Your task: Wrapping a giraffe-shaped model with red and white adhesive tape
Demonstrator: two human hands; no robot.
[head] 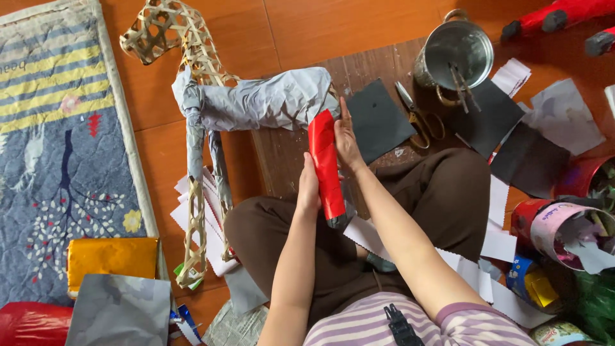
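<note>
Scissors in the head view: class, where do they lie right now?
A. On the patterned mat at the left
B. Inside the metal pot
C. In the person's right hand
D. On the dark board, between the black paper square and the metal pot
D: the scissors lie untouched on the dark board, between the black paper square and the metal pot, while both hands are on the red-covered leg.

By your right knee you see a round tin (564, 234) with a pink label, and a small blue-and-yellow pack (532, 285) (partly hidden).
</note>
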